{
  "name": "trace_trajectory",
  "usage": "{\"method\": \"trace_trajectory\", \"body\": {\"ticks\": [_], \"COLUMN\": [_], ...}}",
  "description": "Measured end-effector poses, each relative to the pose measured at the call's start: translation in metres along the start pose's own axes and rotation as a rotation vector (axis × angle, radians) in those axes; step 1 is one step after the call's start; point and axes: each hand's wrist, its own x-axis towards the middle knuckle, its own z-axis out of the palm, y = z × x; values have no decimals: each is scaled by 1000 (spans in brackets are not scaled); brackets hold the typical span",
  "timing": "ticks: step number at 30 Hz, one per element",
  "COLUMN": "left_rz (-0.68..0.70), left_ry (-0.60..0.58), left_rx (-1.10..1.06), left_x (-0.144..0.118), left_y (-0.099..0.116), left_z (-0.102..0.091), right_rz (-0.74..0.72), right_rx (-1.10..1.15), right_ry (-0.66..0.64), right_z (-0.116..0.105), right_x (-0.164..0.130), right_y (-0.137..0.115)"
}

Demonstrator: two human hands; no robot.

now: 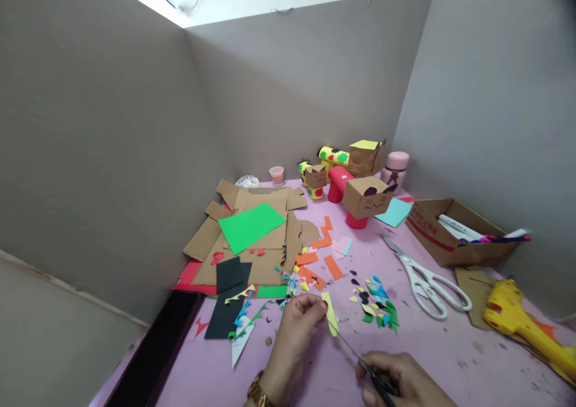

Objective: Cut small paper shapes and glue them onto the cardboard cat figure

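Observation:
My left hand [292, 335] pinches a small yellow paper piece [330, 314] between thumb and fingers, low over the pink table [450, 359]. My right hand [396, 380] grips small dark-handled scissors [360, 359] whose thin blades point up-left and meet the lower edge of the yellow piece. Just beyond my hands lie several small coloured paper scraps [378, 302] and more cut bits [294, 284].
Large white scissors [427, 281] lie to the right. A yellow glue gun [522, 320] and a cardboard box of markers [459, 236] sit far right. Flattened cardboard with green paper [249, 227] lies left; cardboard animal figures [366, 197] stand behind. Grey walls enclose the table.

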Motion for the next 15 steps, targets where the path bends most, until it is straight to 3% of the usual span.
{"method": "trace_trajectory", "body": {"ticks": [15], "left_rz": [-20], "left_ry": [-18], "left_rx": [7], "left_x": [2], "left_y": [-4], "left_z": [0], "right_rz": [-31], "right_rx": [-25], "right_ry": [26], "right_z": [-2], "right_x": [0], "right_y": [-3]}}
